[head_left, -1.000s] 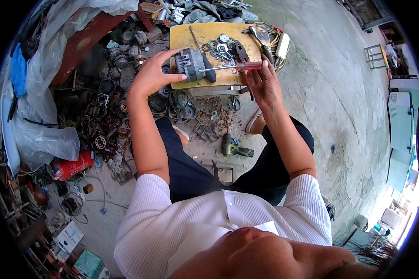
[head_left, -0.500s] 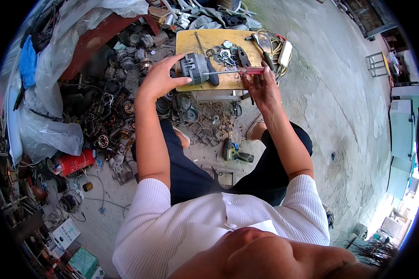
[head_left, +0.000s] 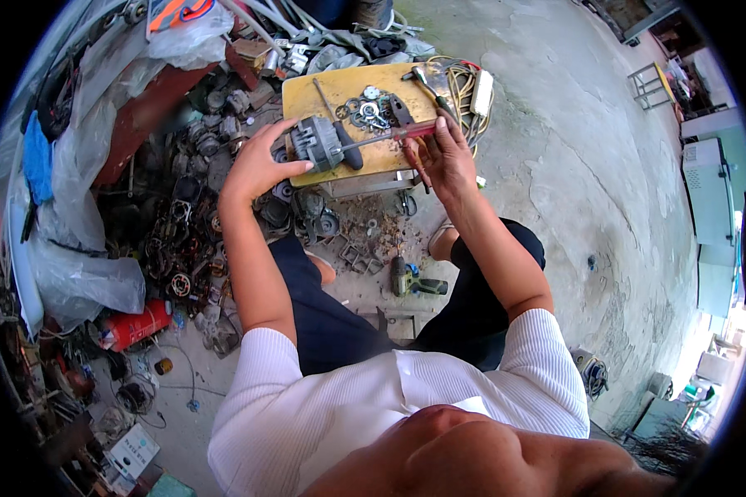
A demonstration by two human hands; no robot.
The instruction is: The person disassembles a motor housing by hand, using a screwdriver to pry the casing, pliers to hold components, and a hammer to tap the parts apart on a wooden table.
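Note:
A grey finned motor housing [head_left: 317,142] lies on its side at the left end of a small yellow table [head_left: 307,87]. My left hand [head_left: 257,161] grips it from the left, thumb and fingers spread around its end. In my right hand [head_left: 454,166] is a screwdriver [head_left: 414,131] with a red handle, its shaft pointing left, tip at the housing's right face. A pair of red-handled pliers [head_left: 418,163] shows below my right fingers; whether I hold it too, I cannot tell. Behind the housing rests a black-handled screwdriver [head_left: 350,149].
Loose rings and gears [head_left: 371,108] and a ratchet wrench [head_left: 429,87] lie on the table. A white power strip [head_left: 482,93] with coiled cable sits at its right edge. On the floor are a cordless drill [head_left: 416,278] and, leftward, heaped motor parts [head_left: 182,224].
The view has shifted, so table and hands appear further left and slightly lower. The screwdriver now slopes up toward its handle. Both hands keep their hold.

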